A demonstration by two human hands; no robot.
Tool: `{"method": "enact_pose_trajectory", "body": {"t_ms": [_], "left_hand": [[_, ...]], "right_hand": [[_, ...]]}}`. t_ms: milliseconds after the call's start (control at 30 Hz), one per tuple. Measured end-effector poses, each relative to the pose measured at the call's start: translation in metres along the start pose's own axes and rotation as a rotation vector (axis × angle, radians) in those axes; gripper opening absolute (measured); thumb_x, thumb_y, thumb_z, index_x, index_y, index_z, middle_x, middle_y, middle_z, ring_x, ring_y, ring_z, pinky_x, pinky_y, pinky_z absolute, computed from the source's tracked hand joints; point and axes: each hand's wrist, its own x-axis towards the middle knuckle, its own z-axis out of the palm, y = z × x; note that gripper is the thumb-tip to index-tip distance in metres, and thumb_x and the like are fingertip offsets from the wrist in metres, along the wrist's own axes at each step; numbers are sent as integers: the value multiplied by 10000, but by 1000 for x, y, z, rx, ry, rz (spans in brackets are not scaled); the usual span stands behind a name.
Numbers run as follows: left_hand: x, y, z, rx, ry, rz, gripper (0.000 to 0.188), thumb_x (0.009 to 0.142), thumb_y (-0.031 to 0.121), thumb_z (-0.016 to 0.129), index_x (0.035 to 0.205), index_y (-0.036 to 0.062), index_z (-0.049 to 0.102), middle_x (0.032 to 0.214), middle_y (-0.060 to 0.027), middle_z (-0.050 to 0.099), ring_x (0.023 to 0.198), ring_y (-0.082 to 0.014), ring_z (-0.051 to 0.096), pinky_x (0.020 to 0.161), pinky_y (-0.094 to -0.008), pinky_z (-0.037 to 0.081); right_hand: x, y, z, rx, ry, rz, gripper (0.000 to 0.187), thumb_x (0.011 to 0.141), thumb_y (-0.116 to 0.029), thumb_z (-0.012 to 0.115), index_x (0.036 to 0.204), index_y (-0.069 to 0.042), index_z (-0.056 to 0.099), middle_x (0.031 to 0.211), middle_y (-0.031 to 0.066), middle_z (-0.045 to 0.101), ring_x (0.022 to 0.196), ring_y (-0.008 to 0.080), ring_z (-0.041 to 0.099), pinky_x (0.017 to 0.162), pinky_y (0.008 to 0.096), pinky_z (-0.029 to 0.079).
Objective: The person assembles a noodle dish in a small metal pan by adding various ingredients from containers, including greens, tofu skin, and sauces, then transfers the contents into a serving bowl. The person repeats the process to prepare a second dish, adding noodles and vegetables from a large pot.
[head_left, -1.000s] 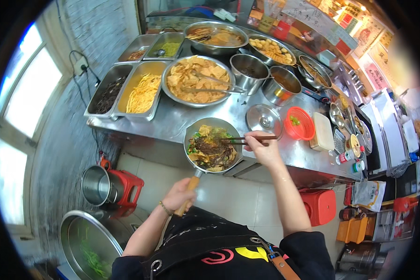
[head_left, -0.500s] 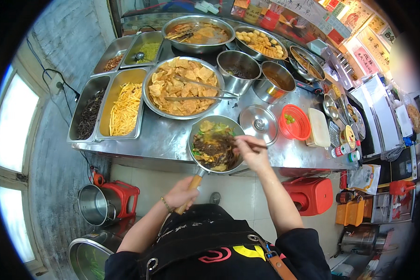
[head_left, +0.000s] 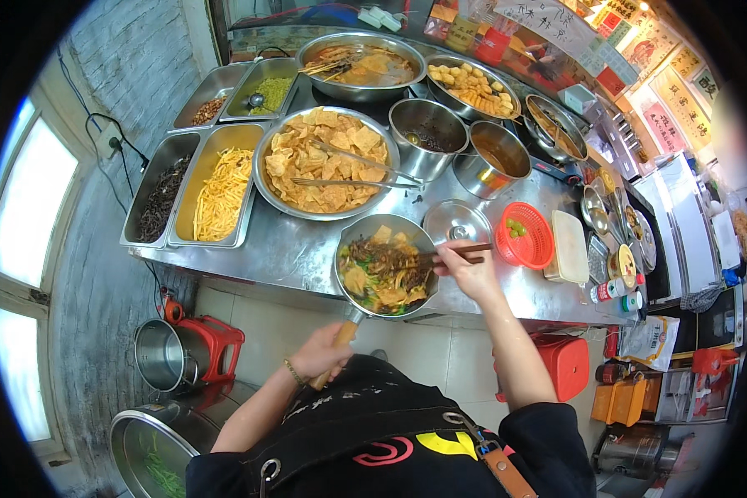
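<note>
My left hand (head_left: 319, 354) is wrapped round the wooden handle of a metal saucepan (head_left: 430, 290) at the table's near edge. Inside the pan lies a mix of dark noodle-like strands, crisp yellow pieces and green vegetables (head_left: 379, 267). A pair of brown chopsticks (head_left: 471, 251) is pinched in my right hand (head_left: 465, 271), its tips down in the food at the pan's right side. Just behind that hand, a metal lid (head_left: 455, 222) rests on the table. Beyond the pan stands a wide bowl of fried crisps (head_left: 324, 158) with metal tongs (head_left: 353, 182) across it.
Trays of yellow strips (head_left: 223, 193) and dark shreds (head_left: 164, 202) stand at the left. Steel pots (head_left: 493, 174) and a broth basin (head_left: 359, 81) line the back. To the right are a red basket (head_left: 524, 251) and a pale container (head_left: 567, 247). Red stools (head_left: 563, 365) sit below.
The chopsticks have moved right through the food, and more crisp pieces and greens now show on top. My left hand still holds the saucepan's handle.
</note>
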Motion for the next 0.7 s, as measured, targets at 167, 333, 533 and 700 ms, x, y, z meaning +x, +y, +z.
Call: {"method": "enact_pose_trajectory", "body": {"t_ms": [167,333,533,700], "left_hand": [[2,4,6,-8,22,-2,295,811,38,520,1095,48,440,610,-33,481,396,-94,458,341,-247,392],[3,2,10,0,27,3,302,809,34,527,1099,48,443,610,-32,485,389,-97,460,340,-245,391],[5,-2,3,-1,32,11,279,805,30,525,1071,55,443,612,-34,483,386,-98,461,333,-247,386],[11,-2,6,-22,16,10,280,809,31,524,1074,62,439,611,-32,477,384,-97,453,332,-246,386]], "right_hand": [[-19,-9,32,-122,-206,-99,141,850,-117,632,916,-1,679,822,61,677,692,121,638,644,254,520],[-10,-13,-28,-55,-138,10,118,886,-70,574,936,12,642,801,102,658,660,157,645,604,259,548],[-22,-5,-5,47,-192,64,132,883,-80,589,931,30,646,796,110,665,645,172,652,596,280,558],[-14,12,11,48,-43,-89,132,868,-86,610,961,-12,666,755,50,661,672,120,632,621,258,517]]}}
